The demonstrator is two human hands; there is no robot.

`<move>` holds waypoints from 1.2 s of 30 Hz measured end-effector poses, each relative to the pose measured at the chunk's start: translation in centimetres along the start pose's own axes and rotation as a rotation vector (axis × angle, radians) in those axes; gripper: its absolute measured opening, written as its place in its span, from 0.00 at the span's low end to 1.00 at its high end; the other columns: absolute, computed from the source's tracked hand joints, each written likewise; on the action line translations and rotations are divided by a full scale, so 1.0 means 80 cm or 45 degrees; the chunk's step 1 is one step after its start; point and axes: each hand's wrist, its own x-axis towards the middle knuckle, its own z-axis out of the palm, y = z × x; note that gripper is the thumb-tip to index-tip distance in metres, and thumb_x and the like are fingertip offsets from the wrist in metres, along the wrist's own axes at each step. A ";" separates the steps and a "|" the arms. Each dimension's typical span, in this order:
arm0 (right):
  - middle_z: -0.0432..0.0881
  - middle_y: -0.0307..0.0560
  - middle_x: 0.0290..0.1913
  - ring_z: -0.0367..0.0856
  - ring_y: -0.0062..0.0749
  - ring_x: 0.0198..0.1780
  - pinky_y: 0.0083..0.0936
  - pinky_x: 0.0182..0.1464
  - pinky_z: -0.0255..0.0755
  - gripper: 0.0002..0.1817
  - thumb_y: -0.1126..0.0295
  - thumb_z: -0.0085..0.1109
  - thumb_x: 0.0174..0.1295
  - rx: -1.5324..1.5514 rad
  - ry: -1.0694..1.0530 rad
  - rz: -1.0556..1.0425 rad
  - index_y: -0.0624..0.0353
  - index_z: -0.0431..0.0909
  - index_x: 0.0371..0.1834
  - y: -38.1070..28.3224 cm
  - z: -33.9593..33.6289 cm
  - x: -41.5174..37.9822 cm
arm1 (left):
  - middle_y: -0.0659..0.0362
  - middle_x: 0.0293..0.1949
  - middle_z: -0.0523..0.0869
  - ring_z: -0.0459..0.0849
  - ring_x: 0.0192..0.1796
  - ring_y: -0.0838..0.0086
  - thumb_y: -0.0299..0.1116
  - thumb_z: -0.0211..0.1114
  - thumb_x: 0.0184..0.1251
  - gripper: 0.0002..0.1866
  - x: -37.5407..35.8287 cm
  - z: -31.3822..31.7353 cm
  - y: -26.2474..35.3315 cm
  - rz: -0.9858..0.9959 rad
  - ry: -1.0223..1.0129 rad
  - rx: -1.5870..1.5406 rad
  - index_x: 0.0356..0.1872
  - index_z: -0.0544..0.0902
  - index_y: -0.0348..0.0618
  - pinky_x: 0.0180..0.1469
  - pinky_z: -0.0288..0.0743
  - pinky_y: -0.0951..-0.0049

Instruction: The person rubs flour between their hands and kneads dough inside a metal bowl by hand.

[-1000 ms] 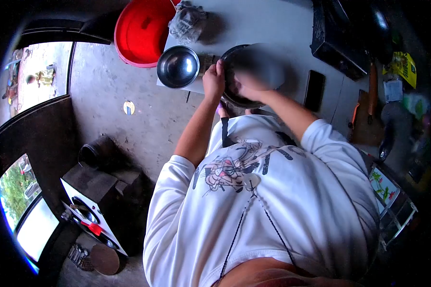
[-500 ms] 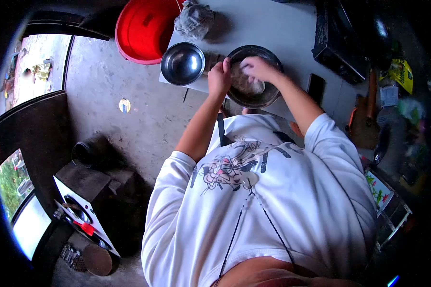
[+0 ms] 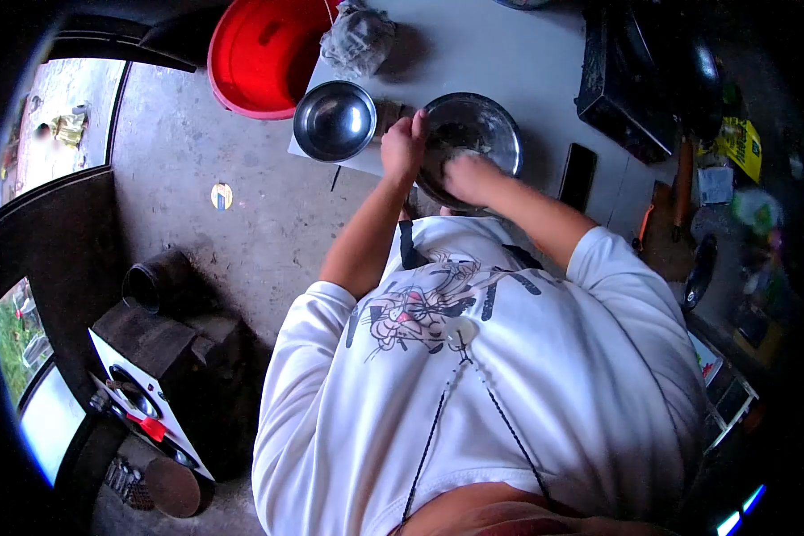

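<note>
A metal bowl (image 3: 502, 121) stands at the near edge of the white table, tilted a little. My left hand (image 3: 404, 145) is closed on its left rim, with the thumb up along the edge. Inside the bowl, my right hand (image 3: 472, 177) is curled and pressed down low on a pale, dough-like lump that it mostly covers. Motion blurs its fingers. Pale smears show on the inner wall. Left of my left hand sits a second, shiny steel bowl (image 3: 335, 121), with nothing visible in it.
A red bucket (image 3: 263, 62) stands beyond the table's left corner, near a crumpled plastic bag (image 3: 357, 40). A phone (image 3: 578, 176) lies right of the bowl. Farther right are a black box-like appliance (image 3: 625, 98) and a yellow packet (image 3: 741, 150). A stove (image 3: 147, 393) is at lower left.
My right hand has moved down and toward me inside the bowl, covering the pale lump. The bowl's tilt has shifted, while my left hand stays on its rim.
</note>
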 end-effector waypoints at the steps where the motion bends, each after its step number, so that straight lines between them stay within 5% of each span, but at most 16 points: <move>1: 0.77 0.55 0.34 0.77 0.44 0.39 0.38 0.41 0.71 0.14 0.67 0.43 0.51 -0.160 -0.186 -0.010 0.62 0.77 0.31 -0.011 -0.007 -0.006 | 0.44 0.22 0.77 0.75 0.31 0.49 0.54 0.48 0.57 0.25 -0.001 0.001 0.000 -0.008 0.008 -0.048 0.23 0.77 0.39 0.34 0.68 0.59; 7: 0.77 0.56 0.35 0.77 0.43 0.39 0.33 0.41 0.70 0.11 0.69 0.48 0.49 -0.037 -0.030 0.065 0.62 0.77 0.31 0.042 0.029 0.048 | 0.44 0.23 0.77 0.75 0.32 0.49 0.52 0.49 0.58 0.24 0.003 0.001 0.001 0.017 0.000 -0.126 0.22 0.77 0.38 0.34 0.68 0.60; 12: 0.78 0.56 0.32 0.78 0.43 0.37 0.32 0.39 0.71 0.12 0.68 0.49 0.48 -0.150 0.007 0.031 0.63 0.76 0.31 0.037 -0.029 0.059 | 0.44 0.23 0.77 0.76 0.32 0.50 0.52 0.48 0.58 0.24 0.014 0.002 0.001 0.154 0.054 0.016 0.22 0.77 0.39 0.34 0.68 0.59; 14: 0.78 0.54 0.27 0.78 0.43 0.33 0.32 0.35 0.72 0.11 0.67 0.48 0.47 0.202 -0.222 -0.075 0.63 0.75 0.29 0.033 -0.073 0.049 | 0.45 0.25 0.78 0.76 0.32 0.51 0.53 0.47 0.57 0.24 0.013 0.000 0.005 0.103 -0.014 0.011 0.22 0.77 0.40 0.35 0.68 0.58; 15: 0.78 0.53 0.23 0.77 0.45 0.29 0.33 0.32 0.71 0.11 0.67 0.47 0.47 0.467 -0.264 0.090 0.63 0.74 0.27 0.048 -0.068 0.058 | 0.45 0.25 0.78 0.76 0.32 0.51 0.53 0.47 0.57 0.24 0.012 -0.002 0.006 0.098 -0.007 0.007 0.22 0.77 0.40 0.35 0.68 0.58; 16: 0.77 0.54 0.25 0.76 0.48 0.31 0.35 0.33 0.70 0.11 0.66 0.47 0.47 0.181 0.169 -0.136 0.62 0.75 0.28 0.068 -0.050 0.076 | 0.46 0.25 0.78 0.77 0.33 0.51 0.54 0.47 0.57 0.24 0.012 -0.002 0.007 0.111 -0.001 0.067 0.22 0.77 0.41 0.35 0.69 0.58; 18: 0.76 0.58 0.34 0.76 0.48 0.37 0.37 0.40 0.69 0.12 0.66 0.49 0.45 0.143 0.314 0.052 0.64 0.76 0.26 0.047 -0.059 0.079 | 0.46 0.25 0.79 0.77 0.33 0.51 0.54 0.47 0.57 0.24 0.012 -0.002 0.008 0.117 0.006 0.126 0.22 0.77 0.41 0.35 0.69 0.58; 21: 0.76 0.59 0.35 0.75 0.48 0.39 0.37 0.43 0.69 0.13 0.67 0.52 0.44 0.090 0.010 0.054 0.65 0.77 0.29 0.019 -0.030 0.074 | 0.47 0.26 0.79 0.77 0.33 0.51 0.54 0.47 0.57 0.25 0.013 0.001 0.008 0.147 0.043 0.162 0.22 0.77 0.41 0.36 0.69 0.57; 27: 0.73 0.51 0.38 0.74 0.46 0.41 0.37 0.41 0.70 0.13 0.64 0.52 0.46 -0.132 -0.008 -0.441 0.57 0.76 0.33 0.013 -0.050 0.004 | 0.45 0.24 0.78 0.76 0.32 0.50 0.55 0.46 0.57 0.26 0.012 0.000 0.006 0.131 0.073 0.141 0.22 0.77 0.40 0.34 0.69 0.56; 34: 0.71 0.50 0.40 0.74 0.45 0.40 0.40 0.41 0.68 0.11 0.64 0.48 0.51 -0.305 -0.120 -0.328 0.54 0.73 0.36 0.063 -0.015 -0.002 | 0.45 0.25 0.78 0.76 0.32 0.50 0.55 0.46 0.57 0.26 0.014 0.000 0.005 0.097 -0.010 0.157 0.23 0.77 0.40 0.34 0.69 0.56; 36: 0.73 0.51 0.43 0.74 0.42 0.43 0.38 0.43 0.69 0.13 0.63 0.45 0.53 -0.254 -0.022 -0.045 0.58 0.75 0.35 0.059 0.002 0.030 | 0.45 0.25 0.78 0.76 0.33 0.50 0.56 0.46 0.57 0.26 0.016 0.001 0.004 0.076 -0.010 0.154 0.23 0.77 0.40 0.35 0.69 0.56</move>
